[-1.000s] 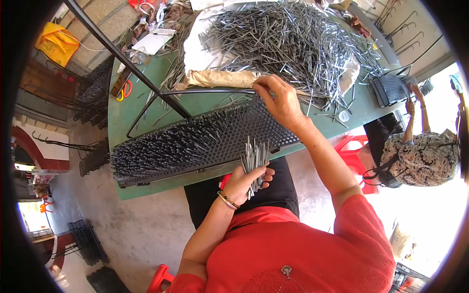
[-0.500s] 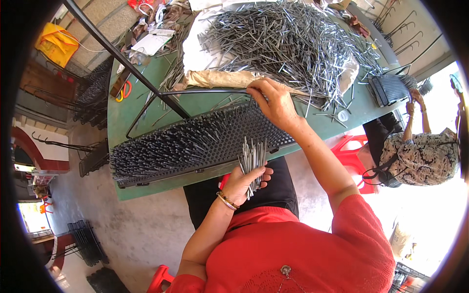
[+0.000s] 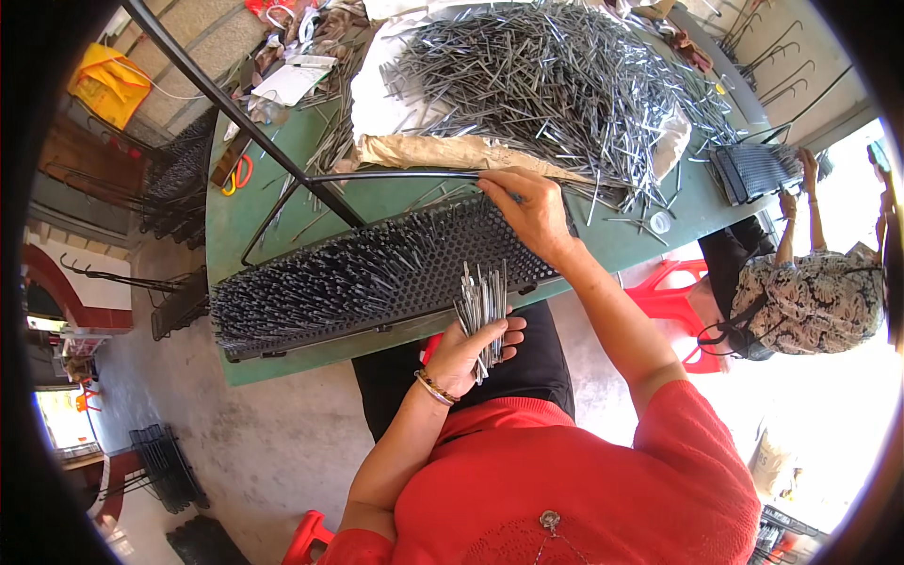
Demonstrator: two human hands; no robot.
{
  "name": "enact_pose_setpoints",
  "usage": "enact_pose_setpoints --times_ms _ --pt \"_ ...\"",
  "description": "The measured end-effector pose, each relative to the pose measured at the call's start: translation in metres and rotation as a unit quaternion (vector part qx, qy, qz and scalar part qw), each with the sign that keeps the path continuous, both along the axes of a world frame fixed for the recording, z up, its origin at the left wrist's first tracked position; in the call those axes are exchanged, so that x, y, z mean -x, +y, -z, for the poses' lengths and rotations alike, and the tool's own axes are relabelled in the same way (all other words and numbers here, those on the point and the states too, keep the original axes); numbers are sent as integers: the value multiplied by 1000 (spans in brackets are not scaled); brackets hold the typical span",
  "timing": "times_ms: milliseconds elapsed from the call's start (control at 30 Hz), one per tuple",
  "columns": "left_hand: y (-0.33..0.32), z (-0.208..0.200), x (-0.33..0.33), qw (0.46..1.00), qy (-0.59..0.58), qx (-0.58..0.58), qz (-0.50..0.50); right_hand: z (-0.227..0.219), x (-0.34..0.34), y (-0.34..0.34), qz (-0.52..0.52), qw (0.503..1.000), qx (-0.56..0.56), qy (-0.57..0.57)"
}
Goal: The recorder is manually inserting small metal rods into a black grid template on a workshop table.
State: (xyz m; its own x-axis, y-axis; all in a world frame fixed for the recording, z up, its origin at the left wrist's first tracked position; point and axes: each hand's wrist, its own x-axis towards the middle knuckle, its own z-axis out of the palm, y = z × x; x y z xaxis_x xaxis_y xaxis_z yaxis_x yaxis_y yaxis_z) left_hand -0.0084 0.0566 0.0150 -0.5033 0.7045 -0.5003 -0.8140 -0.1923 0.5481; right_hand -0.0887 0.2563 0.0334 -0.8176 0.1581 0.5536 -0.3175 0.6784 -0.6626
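Note:
A bundle of thin grey metal rods is clasped in my left hand, its ends pointing up toward the rack. In front of it on the table lies a long black perforated rack. Rods stand densely in the holes of its left part, while its right part shows bare holes. My right hand is over the rack's right part, fingers bent together beside the black frame bar. What its fingertips hold, if anything, is hidden.
A large heap of loose rods lies on paper beyond the rack, on the green table. Orange scissors and a notepad lie to the left. At right, a co-worker handles another rack. A red stool stands nearby.
My right hand has lowered slightly toward the rack's holes, its fingers bending. My left hand with the rods has barely shifted. The co-worker's hands have moved over the other rack.

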Motion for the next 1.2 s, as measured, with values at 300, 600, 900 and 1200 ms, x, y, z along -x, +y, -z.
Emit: enact_pose_setpoints --times_ms 300,600,900,1200 --pt "0 2 -1 1000 8 -3 -13 -1 -6 4 -29 994 -96 38" --pt "7 -10 0 996 53 -5 -70 -17 -61 -5 -146 926 198 -287" --pt "18 -14 -3 996 36 24 -81 -18 -62 10 -117 881 308 -341" --pt "14 0 -3 994 54 51 -84 -30 -40 32 -92 915 312 -238"
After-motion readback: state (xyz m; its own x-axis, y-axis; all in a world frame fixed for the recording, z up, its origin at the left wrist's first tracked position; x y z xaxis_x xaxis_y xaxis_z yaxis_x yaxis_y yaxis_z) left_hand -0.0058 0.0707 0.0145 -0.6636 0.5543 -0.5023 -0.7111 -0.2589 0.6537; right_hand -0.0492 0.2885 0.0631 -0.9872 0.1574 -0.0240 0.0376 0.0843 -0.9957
